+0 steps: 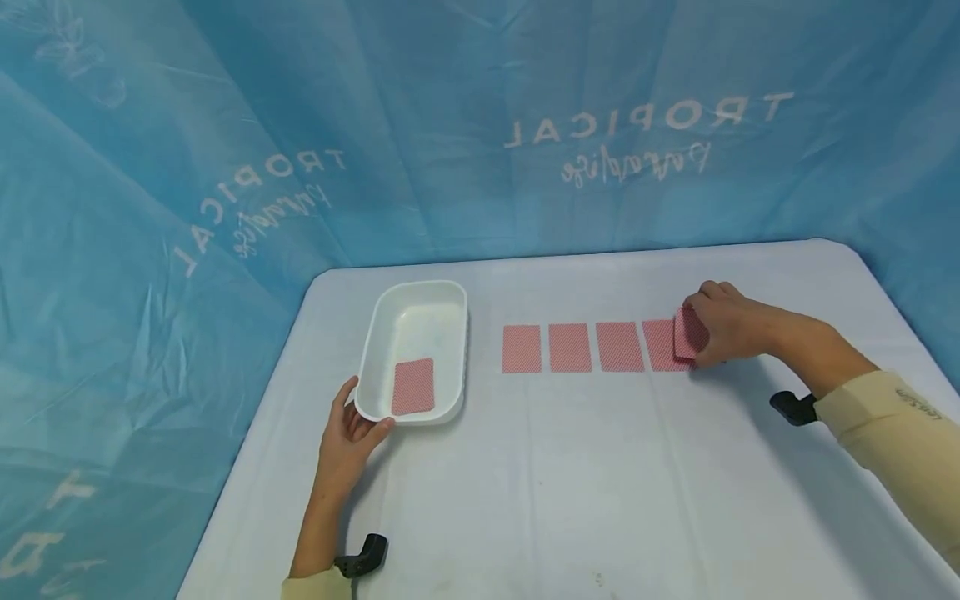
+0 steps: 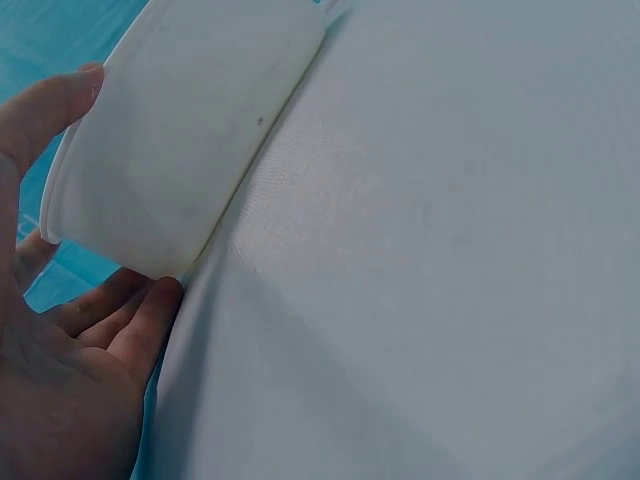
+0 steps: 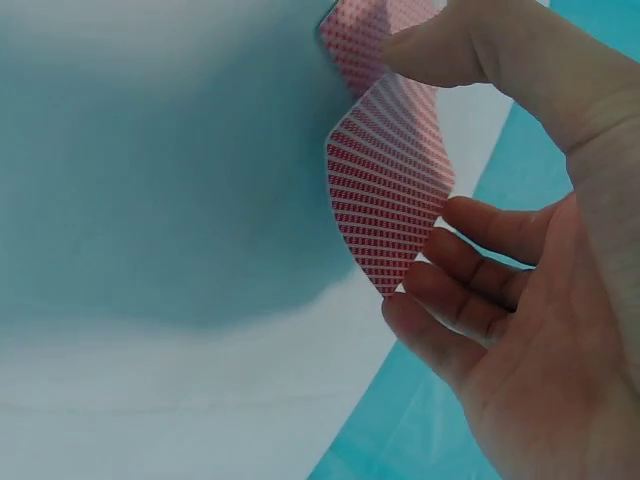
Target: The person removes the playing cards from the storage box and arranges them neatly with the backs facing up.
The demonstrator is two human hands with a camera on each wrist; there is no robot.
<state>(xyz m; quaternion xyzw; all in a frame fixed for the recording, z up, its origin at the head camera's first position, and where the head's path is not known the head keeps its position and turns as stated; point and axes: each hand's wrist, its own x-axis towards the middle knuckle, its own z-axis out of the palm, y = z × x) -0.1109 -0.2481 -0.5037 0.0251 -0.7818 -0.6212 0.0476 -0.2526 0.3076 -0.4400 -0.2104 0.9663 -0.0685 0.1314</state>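
Blue sheeting with mirrored white "TROPICAL Paradise" lettering fills the top and left of the head view, behind a white-covered table. Left of centre sits a white tray, 1 red-patterned card lying in its lower part. The left hand grips the tray's lower-left corner, thumb at the near rim. From the centre to the right runs a row of 4 cards; at its right end the right hand pinches a held card that partly covers the last of them. Beige sleeves cover the forearms, with 1 black device at each wrist.

Left wrist view: at the upper left, the thumb touches the tray's rim and other fingertips meet its bottom edge.

Right wrist view: the held card bows between thumb and fingertips at upper centre-right; another red-patterned card shows above it, near the thumb.
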